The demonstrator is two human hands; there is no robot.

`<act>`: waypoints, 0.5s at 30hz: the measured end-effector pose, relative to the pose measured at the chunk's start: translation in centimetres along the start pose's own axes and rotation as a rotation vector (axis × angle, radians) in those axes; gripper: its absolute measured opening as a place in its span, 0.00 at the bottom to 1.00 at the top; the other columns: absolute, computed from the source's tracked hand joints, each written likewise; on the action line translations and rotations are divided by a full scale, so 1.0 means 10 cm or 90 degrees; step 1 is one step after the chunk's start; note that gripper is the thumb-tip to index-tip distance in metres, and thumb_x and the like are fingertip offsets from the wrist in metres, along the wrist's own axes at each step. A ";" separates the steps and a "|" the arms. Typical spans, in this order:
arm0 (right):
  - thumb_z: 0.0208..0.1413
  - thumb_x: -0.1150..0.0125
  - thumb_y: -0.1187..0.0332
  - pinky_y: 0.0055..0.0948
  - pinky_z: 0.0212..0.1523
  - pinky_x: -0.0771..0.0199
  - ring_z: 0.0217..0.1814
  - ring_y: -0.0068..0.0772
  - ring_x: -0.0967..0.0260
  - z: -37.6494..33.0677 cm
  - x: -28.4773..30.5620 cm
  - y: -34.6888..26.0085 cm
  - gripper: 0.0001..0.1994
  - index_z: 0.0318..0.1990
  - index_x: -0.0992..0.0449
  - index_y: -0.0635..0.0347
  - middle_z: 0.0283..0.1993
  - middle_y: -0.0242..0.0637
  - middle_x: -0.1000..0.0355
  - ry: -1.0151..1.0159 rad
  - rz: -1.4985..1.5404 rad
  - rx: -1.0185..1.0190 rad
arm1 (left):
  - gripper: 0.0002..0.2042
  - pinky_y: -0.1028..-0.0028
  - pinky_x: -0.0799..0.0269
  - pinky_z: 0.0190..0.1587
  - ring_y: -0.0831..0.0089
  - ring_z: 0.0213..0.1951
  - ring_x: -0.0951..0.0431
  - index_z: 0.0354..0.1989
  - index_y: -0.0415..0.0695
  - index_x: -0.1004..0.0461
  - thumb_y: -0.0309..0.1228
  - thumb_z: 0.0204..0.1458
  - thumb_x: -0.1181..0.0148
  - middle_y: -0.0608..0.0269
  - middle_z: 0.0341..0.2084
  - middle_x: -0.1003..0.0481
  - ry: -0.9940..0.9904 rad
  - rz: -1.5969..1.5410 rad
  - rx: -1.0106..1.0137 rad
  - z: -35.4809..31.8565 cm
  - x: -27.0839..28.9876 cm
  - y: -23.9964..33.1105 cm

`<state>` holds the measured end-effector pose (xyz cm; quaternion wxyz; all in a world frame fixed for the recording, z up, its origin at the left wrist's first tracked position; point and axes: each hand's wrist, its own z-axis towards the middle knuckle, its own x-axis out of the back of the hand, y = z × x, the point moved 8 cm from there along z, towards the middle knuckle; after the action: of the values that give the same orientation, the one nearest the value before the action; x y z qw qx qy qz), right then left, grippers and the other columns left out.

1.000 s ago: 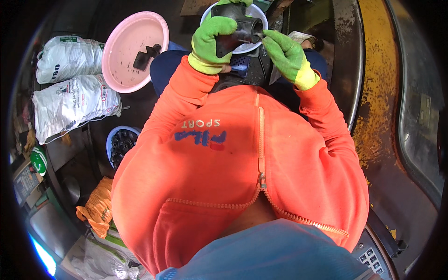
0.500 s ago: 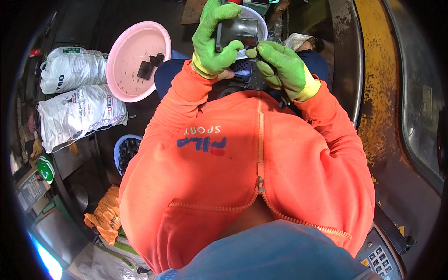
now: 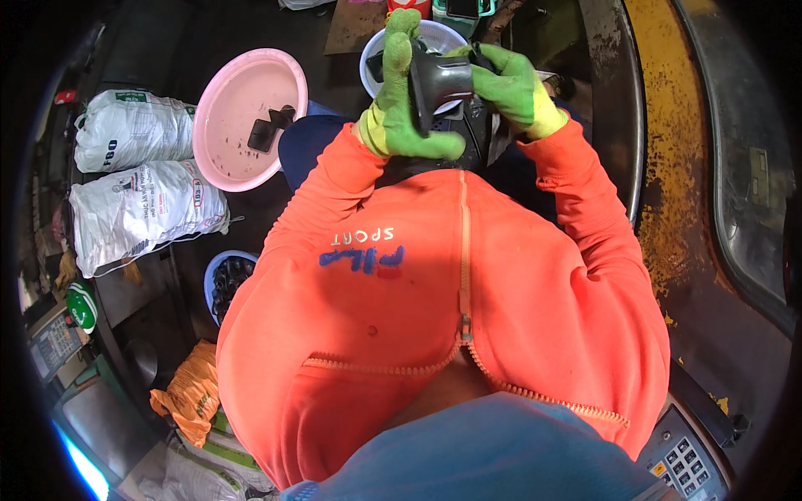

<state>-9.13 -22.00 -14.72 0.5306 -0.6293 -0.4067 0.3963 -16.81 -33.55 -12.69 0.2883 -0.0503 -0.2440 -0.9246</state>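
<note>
A black part [image 3: 451,78] is sitting between the hands, over the pale basin's [image 3: 440,35] near edge in this view. Its flat plate is leaning against the left hand [image 3: 398,108], which is spreading fingers and thumb wide. The right hand [image 3: 512,88] is curling at the tube end; I cannot tell what it is gripping. Dark pieces [image 3: 265,134] are lying by the pink basin's [image 3: 227,100] right edge.

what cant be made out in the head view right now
Head view:
- Glossy black plastic flanged tube: right opening hidden by the green-gloved right hand.
- Small black piece by that hand's fingers: too small to identify.
- Round blue plastic basin of dark pieces: right side hidden by the orange-red fabric jacket.
- Red container: cut off by the top edge.
</note>
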 end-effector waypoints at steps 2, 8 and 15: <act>0.49 0.44 0.81 0.23 0.42 0.27 0.43 0.22 0.26 0.06 0.08 -0.33 0.19 0.51 0.24 0.63 0.42 0.34 0.23 0.052 -0.243 0.231 | 0.59 0.54 0.40 0.64 0.55 0.67 0.42 0.73 0.47 0.70 0.29 0.36 0.29 0.52 0.72 0.59 0.134 -0.319 0.271 -0.18 0.05 -0.25; 0.49 0.37 0.77 0.24 0.33 0.26 0.33 0.26 0.26 -0.02 -0.18 -0.53 0.18 0.50 0.24 0.59 0.42 0.31 0.23 -0.080 -0.629 0.494 | 0.32 0.55 0.32 0.60 0.56 0.58 0.30 0.67 0.41 0.44 0.39 0.54 0.46 0.50 0.59 0.33 0.299 -0.805 0.636 -0.54 -0.21 -0.55; 0.60 0.43 0.70 0.27 0.41 0.26 0.40 0.27 0.25 0.02 0.11 -0.31 0.12 0.51 0.26 0.60 0.40 0.35 0.23 0.051 -0.438 0.268 | 0.33 0.53 0.28 0.55 0.51 0.53 0.27 0.64 0.38 0.41 0.39 0.48 0.44 0.42 0.55 0.32 0.354 -0.810 0.626 -0.54 -0.09 -0.73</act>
<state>-9.21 -20.57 -11.74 0.7647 -0.3494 -0.4826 0.2455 -19.89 -30.49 -20.66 -0.2480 0.4565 -0.5202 -0.6779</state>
